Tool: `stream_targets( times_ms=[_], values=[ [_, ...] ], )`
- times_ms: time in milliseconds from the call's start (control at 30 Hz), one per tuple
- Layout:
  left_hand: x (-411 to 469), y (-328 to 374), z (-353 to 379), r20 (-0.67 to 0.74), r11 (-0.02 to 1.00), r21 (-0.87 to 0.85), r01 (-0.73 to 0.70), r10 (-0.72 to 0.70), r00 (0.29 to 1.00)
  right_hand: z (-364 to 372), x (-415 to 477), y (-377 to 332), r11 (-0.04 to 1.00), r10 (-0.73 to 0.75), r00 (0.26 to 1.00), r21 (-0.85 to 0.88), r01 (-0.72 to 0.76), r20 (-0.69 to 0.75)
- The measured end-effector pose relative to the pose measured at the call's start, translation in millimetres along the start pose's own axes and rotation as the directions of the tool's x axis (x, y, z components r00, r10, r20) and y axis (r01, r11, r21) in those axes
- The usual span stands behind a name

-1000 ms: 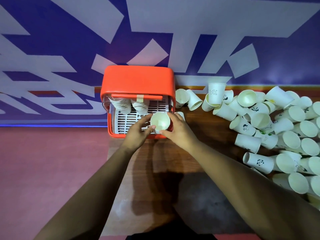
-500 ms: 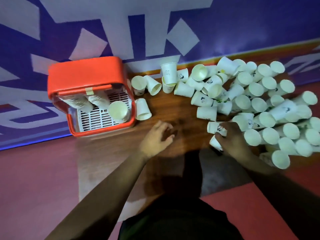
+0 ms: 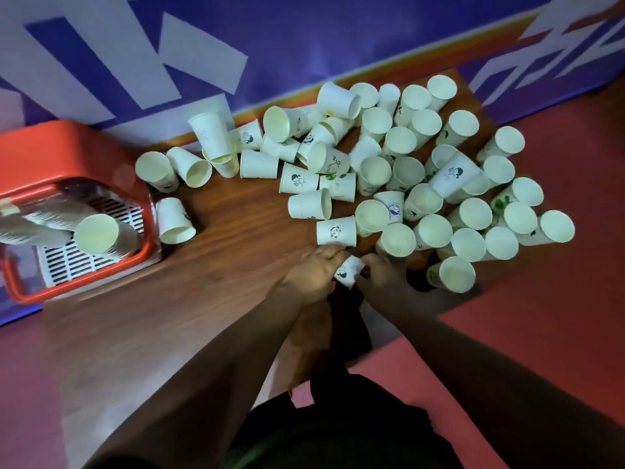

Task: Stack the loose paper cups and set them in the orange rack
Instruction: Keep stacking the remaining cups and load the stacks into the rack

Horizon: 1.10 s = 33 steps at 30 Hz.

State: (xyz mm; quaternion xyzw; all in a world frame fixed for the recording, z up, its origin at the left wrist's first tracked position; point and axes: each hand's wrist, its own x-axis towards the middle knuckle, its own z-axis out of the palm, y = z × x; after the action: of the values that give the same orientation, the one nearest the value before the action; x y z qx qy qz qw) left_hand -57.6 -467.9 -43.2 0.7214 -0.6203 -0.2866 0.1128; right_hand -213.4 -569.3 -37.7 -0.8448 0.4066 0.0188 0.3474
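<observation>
Your two hands meet on one small paper cup (image 3: 348, 270), which lies on its side between them. Your left hand (image 3: 309, 274) curls its fingers over the cup from the left, and your right hand (image 3: 384, 275) grips it from the right. The picture is a little blurred here, so I cannot tell which fingers touch it. Just beyond your hands lies a panda cup (image 3: 336, 231), at the near edge of the pile of loose cups (image 3: 399, 170). The pile covers the right part of the wooden table (image 3: 220, 265). The orange rack (image 3: 50, 143) stands well apart at the left end, with stacked cups (image 3: 98, 233) lying inside on its white grid. One single cup (image 3: 174, 220) lies just beside the rack.
</observation>
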Motion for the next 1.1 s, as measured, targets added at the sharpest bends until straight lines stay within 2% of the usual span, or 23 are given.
stream_targets(
  times_ms=[67, 100, 167, 200, 233, 267, 300, 333, 400, 433, 500, 567, 633, 700, 767, 867, 1000, 1100],
  values=[
    [4, 5, 8, 0.041, 0.999, 0.035, 0.030, -0.031, 0.999, -3, 1, 1, 0.946, 0.116, 0.990, 0.293, -0.135, 0.081],
    [5, 6, 12, 0.045, 0.997, 0.061, 0.047, -0.050, 0.998, -6, 1, -1, 0.877, 0.173, 0.979, 0.435, -0.204, 0.110],
    [2, 8, 21, 0.026, 0.992, 0.099, 0.073, -0.076, 0.997, -11, 2, -4, 0.676, 0.266, 0.942, 0.658, -0.333, 0.204],
    [-1, 8, 23, -0.001, 0.992, 0.092, 0.083, -0.083, 0.997, -15, 2, -7, 0.581, 0.276, 0.923, 0.719, -0.382, 0.268],
    [-2, 7, 26, -0.029, 0.993, 0.058, 0.104, -0.103, 0.994, -18, 3, -6, 0.533, 0.267, 0.912, 0.740, -0.410, 0.312],
    [-4, 7, 27, -0.058, 0.990, 0.000, 0.144, -0.143, 0.988, -25, 2, -6, 0.539, 0.247, 0.916, 0.741, -0.401, 0.316],
    [-6, 7, 27, -0.090, 0.978, -0.084, 0.192, -0.199, 0.976, -30, 2, -3, 0.605, 0.210, 0.940, 0.720, -0.340, 0.267],
    [-8, 7, 25, -0.125, 0.956, -0.179, 0.234, -0.258, 0.958, -38, 3, 1, 0.717, 0.153, 0.973, 0.658, -0.230, 0.173],
    [-11, 5, 22, -0.189, 0.872, -0.406, 0.274, -0.374, 0.908, -51, 6, 12, 0.927, 0.000, 0.999, 0.376, 0.013, -0.034],
    [-13, 3, 20, -0.195, 0.812, -0.513, 0.279, -0.427, 0.883, -55, 9, 18, 0.973, -0.062, 0.993, 0.216, 0.084, -0.103],
    [-16, 3, 12, -0.181, 0.718, -0.637, 0.281, -0.493, 0.851, -61, 17, 25, 0.991, -0.130, 0.978, -0.038, 0.125, -0.161],
    [-17, 4, 6, -0.165, 0.634, -0.727, 0.264, -0.535, 0.829, -57, 25, 27, 0.966, -0.127, 0.986, -0.240, 0.099, -0.104],
    [-18, 7, 1, -0.154, 0.569, -0.784, 0.249, -0.566, 0.810, -51, 29, 26, 0.917, -0.095, 0.995, -0.391, 0.076, -0.029],
    [-22, 7, -1, -0.154, 0.545, -0.804, 0.238, -0.577, 0.802, -48, 31, 27, 0.875, -0.076, 0.997, -0.479, 0.073, 0.014],
    [-27, 5, -3, -0.149, 0.516, -0.825, 0.231, -0.593, 0.792, -48, 28, 26, 0.857, -0.081, 0.997, -0.509, 0.080, 0.021],
    [-38, -2, -6, -0.184, 0.485, -0.853, 0.194, -0.626, 0.758, -50, 18, 19, 0.880, -0.136, 0.988, -0.467, 0.087, -0.073],
    [-57, -18, -21, -0.248, 0.426, -0.901, 0.088, -0.668, 0.702, -60, 7, -5, 0.921, -0.301, 0.946, -0.293, 0.256, -0.119],
    [-80, -37, -44, -0.298, 0.435, -0.900, 0.036, -0.672, 0.678, -66, 11, -38, 0.947, -0.308, 0.932, -0.159, 0.280, -0.191]
  ],
)
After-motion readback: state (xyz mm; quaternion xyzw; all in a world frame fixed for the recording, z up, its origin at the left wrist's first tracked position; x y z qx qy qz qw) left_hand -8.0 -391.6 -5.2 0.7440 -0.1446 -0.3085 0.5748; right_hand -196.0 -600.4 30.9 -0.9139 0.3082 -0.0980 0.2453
